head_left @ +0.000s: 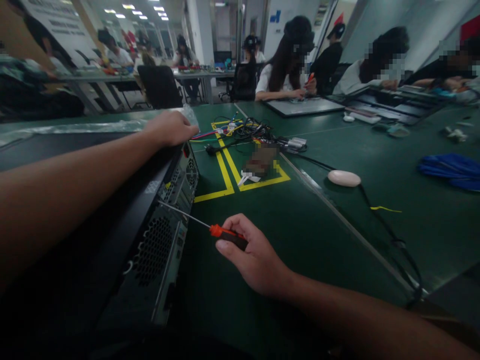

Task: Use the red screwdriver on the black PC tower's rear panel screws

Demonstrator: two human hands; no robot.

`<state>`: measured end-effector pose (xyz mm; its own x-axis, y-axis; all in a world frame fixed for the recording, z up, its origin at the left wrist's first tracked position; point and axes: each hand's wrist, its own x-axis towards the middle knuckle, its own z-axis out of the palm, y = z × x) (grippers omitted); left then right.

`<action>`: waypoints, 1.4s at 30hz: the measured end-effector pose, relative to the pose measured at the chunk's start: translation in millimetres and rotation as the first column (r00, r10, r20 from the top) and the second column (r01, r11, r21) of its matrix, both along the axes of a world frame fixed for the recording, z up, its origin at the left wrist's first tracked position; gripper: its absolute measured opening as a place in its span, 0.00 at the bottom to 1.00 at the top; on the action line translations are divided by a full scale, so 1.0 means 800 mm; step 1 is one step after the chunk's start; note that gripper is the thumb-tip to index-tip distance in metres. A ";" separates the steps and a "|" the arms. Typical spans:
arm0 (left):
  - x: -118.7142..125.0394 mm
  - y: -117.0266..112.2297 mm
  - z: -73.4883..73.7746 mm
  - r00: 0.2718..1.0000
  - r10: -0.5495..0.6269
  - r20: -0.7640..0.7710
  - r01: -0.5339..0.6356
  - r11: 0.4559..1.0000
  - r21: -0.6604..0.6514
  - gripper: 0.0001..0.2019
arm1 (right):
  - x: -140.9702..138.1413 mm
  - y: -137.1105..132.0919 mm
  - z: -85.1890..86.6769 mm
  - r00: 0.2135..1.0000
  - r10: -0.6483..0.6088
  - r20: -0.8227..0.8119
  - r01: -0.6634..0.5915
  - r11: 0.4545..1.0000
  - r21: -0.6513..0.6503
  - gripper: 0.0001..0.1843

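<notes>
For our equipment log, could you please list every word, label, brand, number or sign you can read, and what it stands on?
No text can be read.
Wall writing, upper left: too blurred.
Pale patch on the computer case: too small.
Screwdriver: no legible marking.

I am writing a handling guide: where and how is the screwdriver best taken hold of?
Probably by its thick red-and-black handle, from the side away from the computer case, where the right hand grips it: the thin metal shaft slants toward the case's rear panel.
</notes>
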<state>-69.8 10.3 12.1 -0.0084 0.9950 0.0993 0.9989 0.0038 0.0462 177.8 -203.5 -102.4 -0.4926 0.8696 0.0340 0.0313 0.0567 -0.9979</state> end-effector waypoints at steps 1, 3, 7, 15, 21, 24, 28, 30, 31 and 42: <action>-0.001 0.002 -0.001 1.000 0.012 0.010 -0.012 1.000 0.004 0.31 | 0.000 0.000 -0.001 1.000 -0.001 -0.003 0.001 1.000 0.004 0.08; -0.002 0.005 -0.003 0.999 0.037 0.025 -0.037 0.999 0.016 0.31 | 0.001 -0.001 -0.002 1.000 0.000 -0.007 0.000 1.000 0.015 0.07; -0.003 0.008 -0.004 0.998 0.057 0.017 -0.058 0.998 0.036 0.32 | 0.000 -0.001 -0.001 1.000 0.003 -0.008 -0.003 0.999 0.046 0.07; 0.001 0.000 -0.001 0.998 0.051 0.040 -0.053 0.998 0.045 0.32 | -0.001 -0.003 0.000 1.000 0.001 -0.014 -0.001 1.000 0.009 0.08; 0.002 0.002 -0.001 0.999 0.053 0.015 -0.053 0.998 0.030 0.32 | 0.000 -0.003 -0.001 1.000 -0.007 -0.025 0.008 0.999 0.032 0.08; 0.001 0.004 -0.002 0.999 0.045 0.000 -0.045 0.999 0.027 0.31 | -0.001 -0.004 0.000 0.999 0.004 -0.032 -0.003 1.000 0.015 0.08; -0.001 0.006 -0.004 0.999 0.025 -0.027 -0.024 0.999 0.046 0.30 | -0.002 -0.005 -0.003 1.000 -0.006 -0.024 0.006 1.000 0.018 0.08; -0.001 0.006 -0.005 0.999 0.019 -0.039 -0.017 0.999 0.048 0.31 | -0.002 -0.004 -0.005 1.000 -0.009 -0.020 0.009 1.000 0.020 0.08; -0.002 0.006 -0.005 0.999 0.018 -0.042 -0.016 0.999 0.041 0.31 | -0.002 -0.004 -0.006 1.000 -0.013 -0.020 0.014 1.000 0.026 0.09; -0.001 -0.001 -0.001 1.000 0.005 -0.021 -0.005 1.000 0.005 0.30 | 0.001 -0.003 0.007 0.998 -0.065 -0.011 0.065 0.997 0.035 0.07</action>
